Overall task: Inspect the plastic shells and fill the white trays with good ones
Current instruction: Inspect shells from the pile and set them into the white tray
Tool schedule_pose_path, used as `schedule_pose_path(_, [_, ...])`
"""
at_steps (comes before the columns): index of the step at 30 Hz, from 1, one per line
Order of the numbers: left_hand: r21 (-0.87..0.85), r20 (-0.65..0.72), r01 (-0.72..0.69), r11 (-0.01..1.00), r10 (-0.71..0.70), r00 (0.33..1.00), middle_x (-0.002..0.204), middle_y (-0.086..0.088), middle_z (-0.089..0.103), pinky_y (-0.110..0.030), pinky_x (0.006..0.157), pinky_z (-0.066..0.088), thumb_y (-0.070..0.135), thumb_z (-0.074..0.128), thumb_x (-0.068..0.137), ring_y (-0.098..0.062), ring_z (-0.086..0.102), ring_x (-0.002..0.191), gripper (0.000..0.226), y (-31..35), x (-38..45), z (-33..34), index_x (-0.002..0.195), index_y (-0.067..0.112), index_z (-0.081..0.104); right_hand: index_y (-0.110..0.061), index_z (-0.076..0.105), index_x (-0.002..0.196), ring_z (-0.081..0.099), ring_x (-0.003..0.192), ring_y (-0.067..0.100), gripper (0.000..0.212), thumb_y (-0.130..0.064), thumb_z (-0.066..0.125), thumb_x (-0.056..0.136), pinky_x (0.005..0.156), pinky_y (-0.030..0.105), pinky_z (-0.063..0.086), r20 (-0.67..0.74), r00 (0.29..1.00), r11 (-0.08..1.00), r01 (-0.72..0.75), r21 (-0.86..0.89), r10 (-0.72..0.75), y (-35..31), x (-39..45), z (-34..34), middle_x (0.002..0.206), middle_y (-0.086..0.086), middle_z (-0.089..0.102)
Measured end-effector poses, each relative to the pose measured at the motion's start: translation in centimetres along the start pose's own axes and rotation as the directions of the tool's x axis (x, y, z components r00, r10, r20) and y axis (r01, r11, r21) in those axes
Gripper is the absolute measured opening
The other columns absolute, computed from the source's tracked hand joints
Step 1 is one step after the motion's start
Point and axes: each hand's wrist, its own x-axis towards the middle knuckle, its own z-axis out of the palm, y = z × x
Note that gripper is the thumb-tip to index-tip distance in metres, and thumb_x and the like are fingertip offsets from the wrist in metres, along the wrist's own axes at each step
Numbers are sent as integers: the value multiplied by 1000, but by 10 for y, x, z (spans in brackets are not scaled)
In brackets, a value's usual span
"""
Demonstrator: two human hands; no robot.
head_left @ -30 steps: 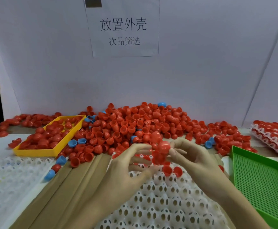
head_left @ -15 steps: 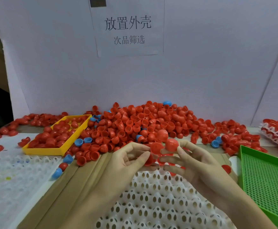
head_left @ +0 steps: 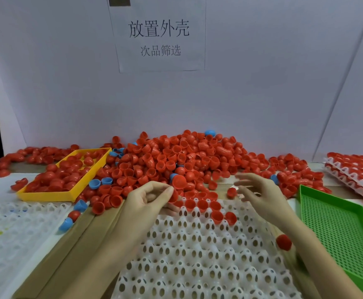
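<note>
Head view: hands [head_left: 202,195] now apart, formerly together.

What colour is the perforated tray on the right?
Bright green; the perforated tray shows clearly in the head view, holding nothing visible.

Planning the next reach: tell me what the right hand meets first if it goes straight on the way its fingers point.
Probably the loose red shell just off the right hand fingertips, then the shell pile; depth is unclear.

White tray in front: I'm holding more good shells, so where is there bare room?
The perforated white plastic tray is bare across its near rows, between both forearms. Its far edge is crowded: red plastic shells fill that row beneath the loose red pile.
</note>
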Motion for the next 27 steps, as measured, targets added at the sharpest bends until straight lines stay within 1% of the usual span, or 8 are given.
schedule_pose_path(4, [-6,3,-8,1000,8,1000,95,-12,79,-31,77,63,23,70,98,-28,78,84,13,1,-1,0,103,14,76,-45,76,90,68,87,-3,15,-29,77,90,75,22,57,166,984,975,102,-198,-69,3,-16,0,92,-28,72])
schedule_pose_path(8, [8,18,-22,1000,22,1000,94,-12,78,-30,75,63,21,69,98,-28,78,83,12,2,-2,1,101,13,77,-44,78,92,60,87,-4,9,-35,79,89,73,8,45,201,977,936,139,-323,-76,-7,-22,4,94,-22,65])
schedule_pose_path(12, [32,28,-29,999,28,999,94,-12,78,-30,75,63,21,69,98,-28,77,83,12,2,-2,1,100,12,77,-42,75,93,57,86,-1,13,-29,77,92,72,6,42,207,976,903,147,-404,-66,-13,-22,6,98,-20,61])
schedule_pose_path(17, [59,63,-10,998,6,998,95,-11,79,-35,79,64,21,70,97,-27,78,85,12,2,-2,2,101,13,78,-36,74,87,66,76,5,22,-14,77,87,67,17,54,-6,987,968,159,-192,-163,-8,-13,3,78,-17,70])
schedule_pose_path(19, [69,86,-4,998,-2,996,95,-10,79,-33,79,64,22,71,97,-26,78,85,12,1,-3,3,101,14,79,-31,75,95,66,67,8,14,-18,76,90,65,24,58,-114,990,993,68,-101,-80,-2,3,1,74,-10,71])
schedule_pose_path(21, [73,105,4,997,-11,994,95,-8,79,-33,83,64,23,72,95,-25,78,87,12,-1,-3,5,100,15,80,-23,73,115,69,68,6,22,-20,74,93,71,27,61,-172,985,999,-27,43,34,3,13,1,79,-5,75])
schedule_pose_path(24, [34,126,29,999,-33,991,100,-5,80,-27,87,62,29,76,91,-23,78,93,12,-2,-4,7,98,22,82,-18,66,128,74,81,11,34,-13,72,95,78,34,63,-188,979,991,-56,117,78,2,7,5,92,-2,77])
schedule_pose_path(27, [-37,197,80,996,-72,978,108,-6,79,-31,95,59,34,70,95,-22,76,104,19,-1,-5,8,103,22,82,-25,73,109,73,78,8,18,-17,72,93,68,22,59,-76,995,983,84,166,-72,-15,-16,9,89,-5,77])
